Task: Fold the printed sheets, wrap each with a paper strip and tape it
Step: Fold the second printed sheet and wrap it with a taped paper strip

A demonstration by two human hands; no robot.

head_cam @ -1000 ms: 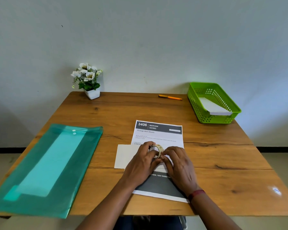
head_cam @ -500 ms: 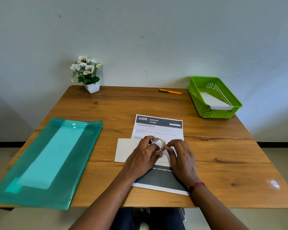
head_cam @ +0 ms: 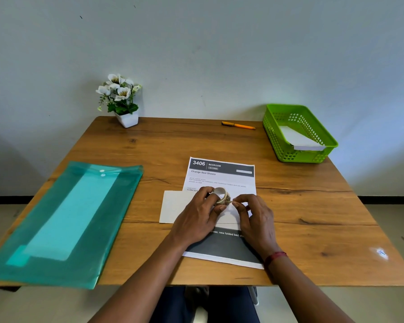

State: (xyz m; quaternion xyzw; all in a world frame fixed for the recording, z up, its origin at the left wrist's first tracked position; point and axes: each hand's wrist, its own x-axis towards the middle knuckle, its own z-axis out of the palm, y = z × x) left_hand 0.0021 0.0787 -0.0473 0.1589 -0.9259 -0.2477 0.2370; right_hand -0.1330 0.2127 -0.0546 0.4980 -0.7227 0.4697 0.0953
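The tape roll point(head_cam: 222, 196) sits above the printed sheet point(head_cam: 222, 177), toward the middle of the worktop's point(head_cam: 313, 206) near edge. The left hand point(head_cam: 200, 219) grips the roll with curled fingers, and the right hand point(head_cam: 257, 220) pinches its loose end. A white paper strip point(head_cam: 173, 206) lies across the sheet beneath them. A green folder point(head_cam: 63, 217) lies along the left edge, a green basket point(head_cam: 275, 138) at the far right corner, and a pen point(head_cam: 238, 125) and potted flowers point(head_cam: 121, 99) along the far edge.
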